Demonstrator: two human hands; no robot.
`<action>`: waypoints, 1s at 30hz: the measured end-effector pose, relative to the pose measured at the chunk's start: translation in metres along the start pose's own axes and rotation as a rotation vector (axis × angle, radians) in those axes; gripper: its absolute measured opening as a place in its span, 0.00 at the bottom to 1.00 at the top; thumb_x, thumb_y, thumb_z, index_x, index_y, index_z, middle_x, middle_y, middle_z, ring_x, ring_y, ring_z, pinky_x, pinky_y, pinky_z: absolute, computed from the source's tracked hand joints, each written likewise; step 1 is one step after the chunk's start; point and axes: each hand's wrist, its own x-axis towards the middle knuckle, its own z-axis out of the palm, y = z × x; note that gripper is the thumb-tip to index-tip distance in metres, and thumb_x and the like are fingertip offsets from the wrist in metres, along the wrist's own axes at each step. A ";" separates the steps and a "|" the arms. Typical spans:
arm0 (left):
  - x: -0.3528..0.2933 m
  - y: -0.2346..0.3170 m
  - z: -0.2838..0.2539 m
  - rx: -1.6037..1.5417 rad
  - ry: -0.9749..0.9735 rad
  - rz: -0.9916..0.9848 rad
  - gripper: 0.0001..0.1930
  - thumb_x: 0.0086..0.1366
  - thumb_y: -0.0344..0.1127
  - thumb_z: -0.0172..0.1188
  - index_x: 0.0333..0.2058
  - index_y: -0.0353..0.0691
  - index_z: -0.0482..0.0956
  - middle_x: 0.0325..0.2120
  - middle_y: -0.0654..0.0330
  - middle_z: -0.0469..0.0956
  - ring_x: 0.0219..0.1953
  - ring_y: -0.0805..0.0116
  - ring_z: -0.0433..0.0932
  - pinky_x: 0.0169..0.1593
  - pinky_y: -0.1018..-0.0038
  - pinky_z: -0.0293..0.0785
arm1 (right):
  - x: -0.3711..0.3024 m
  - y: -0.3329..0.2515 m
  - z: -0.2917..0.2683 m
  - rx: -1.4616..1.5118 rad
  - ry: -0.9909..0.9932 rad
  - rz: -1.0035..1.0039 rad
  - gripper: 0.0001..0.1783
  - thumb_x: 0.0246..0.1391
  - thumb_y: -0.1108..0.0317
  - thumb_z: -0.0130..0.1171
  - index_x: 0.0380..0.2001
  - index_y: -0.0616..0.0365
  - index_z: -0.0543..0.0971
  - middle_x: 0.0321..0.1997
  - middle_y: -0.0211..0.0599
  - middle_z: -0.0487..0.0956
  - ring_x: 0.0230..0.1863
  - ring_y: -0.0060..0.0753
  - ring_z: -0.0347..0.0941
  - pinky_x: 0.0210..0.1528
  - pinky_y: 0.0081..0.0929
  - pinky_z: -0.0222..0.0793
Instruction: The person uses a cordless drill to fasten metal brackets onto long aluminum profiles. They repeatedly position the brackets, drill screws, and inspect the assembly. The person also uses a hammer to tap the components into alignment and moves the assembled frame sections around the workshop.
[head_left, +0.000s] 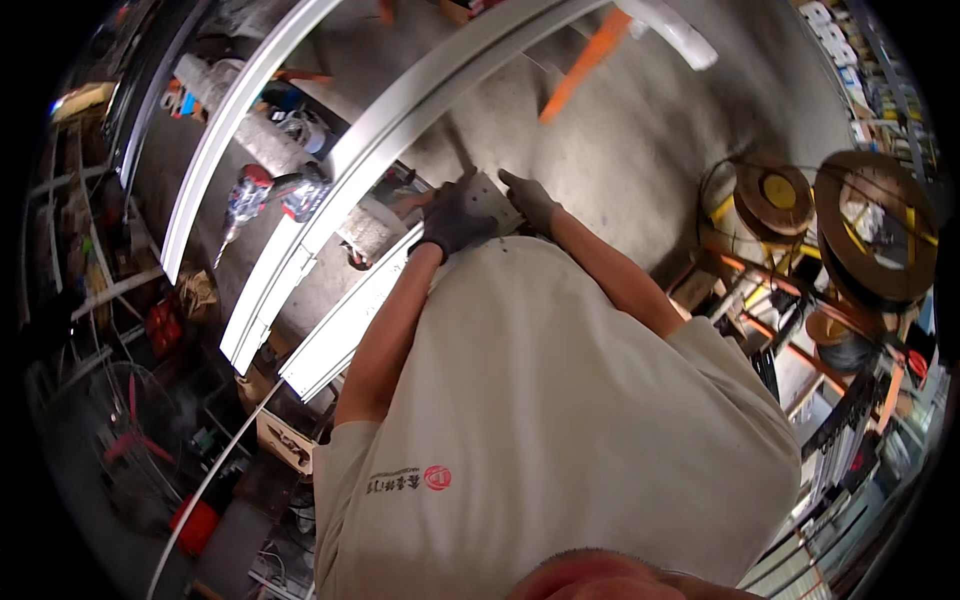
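Observation:
In front of my body sits a pale metal piece (pixel 492 203) with small holes in its face. My left hand (pixel 460 217), in a dark glove, is closed on its left side, partly covering it. At its right edge is my right hand (pixel 533 203), also gloved, one finger stretched out past the edge; its other fingers are partly hidden. A long white profile (pixel 340 325) runs from the lower left toward my left hand. How it joins the holed piece is hidden behind my arm and shirt.
Long white frame bars (pixel 400 112) cross at the upper left. Two cordless drills (pixel 246 197) lie by them, near a padded beam (pixel 268 145). An orange bar (pixel 582 66) is at the top. Large reels (pixel 873 230) stand right; a fan (pixel 135 430) stands lower left.

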 end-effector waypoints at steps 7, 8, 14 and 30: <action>-0.026 0.013 -0.038 -0.016 0.114 -0.024 0.47 0.55 0.63 0.69 0.67 0.42 0.67 0.57 0.45 0.76 0.61 0.45 0.75 0.65 0.55 0.69 | 0.045 0.005 -0.013 -0.203 0.017 -0.115 0.33 0.63 0.34 0.57 0.20 0.53 0.79 0.15 0.27 0.69 0.15 0.26 0.62 0.19 0.30 0.54; -0.036 0.014 -0.043 -0.041 0.131 -0.066 0.45 0.57 0.63 0.68 0.66 0.41 0.69 0.56 0.45 0.76 0.60 0.46 0.75 0.65 0.55 0.69 | 0.048 0.003 -0.010 -0.211 0.012 -0.128 0.33 0.63 0.34 0.58 0.20 0.53 0.78 0.15 0.27 0.69 0.15 0.26 0.62 0.18 0.30 0.54; -0.074 -0.051 -0.029 -0.073 0.383 -0.191 0.26 0.66 0.59 0.63 0.50 0.44 0.81 0.41 0.47 0.85 0.44 0.44 0.84 0.50 0.53 0.79 | 0.072 -0.012 -0.012 -0.346 0.072 -0.267 0.32 0.63 0.36 0.59 0.17 0.53 0.77 0.14 0.27 0.70 0.13 0.26 0.62 0.17 0.31 0.55; -0.058 -0.056 -0.018 -0.109 0.447 -0.375 0.24 0.67 0.63 0.58 0.42 0.48 0.84 0.34 0.50 0.86 0.38 0.46 0.85 0.42 0.52 0.80 | 0.020 -0.181 0.189 -1.315 -0.161 -1.474 0.47 0.54 0.47 0.71 0.71 0.56 0.65 0.69 0.56 0.71 0.67 0.59 0.70 0.71 0.46 0.65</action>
